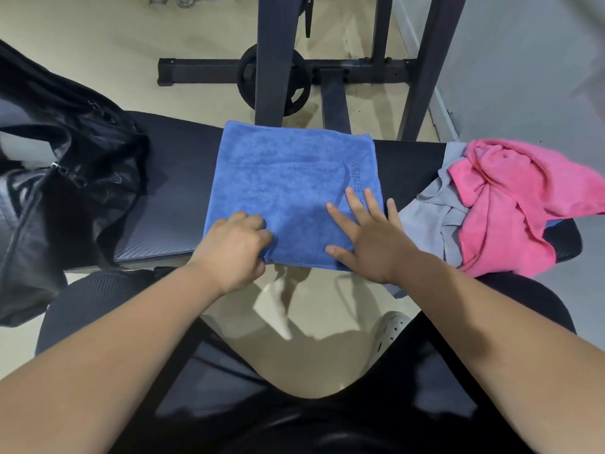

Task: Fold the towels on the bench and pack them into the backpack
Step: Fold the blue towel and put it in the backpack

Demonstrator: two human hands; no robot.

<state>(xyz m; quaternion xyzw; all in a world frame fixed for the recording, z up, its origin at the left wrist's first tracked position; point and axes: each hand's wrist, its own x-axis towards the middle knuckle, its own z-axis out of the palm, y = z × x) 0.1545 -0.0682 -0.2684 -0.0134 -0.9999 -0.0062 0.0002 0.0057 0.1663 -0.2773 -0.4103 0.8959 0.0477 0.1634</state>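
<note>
Pinching edge of blue towel (288,178) with left hand (234,247), likely to fold; pinning it to bench (170,198) with right hand (368,240), fingers spread

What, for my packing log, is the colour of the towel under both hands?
The towel is blue, with a dark logo; seen best in the head view.

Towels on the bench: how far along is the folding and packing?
Done: no towel visibly in the backpack yet. In hand: blue towel flat on the bench, left hand gripping its near edge, right hand pressing it. Left: pink towel and grey towel, crumpled at the right, then packing.
</note>
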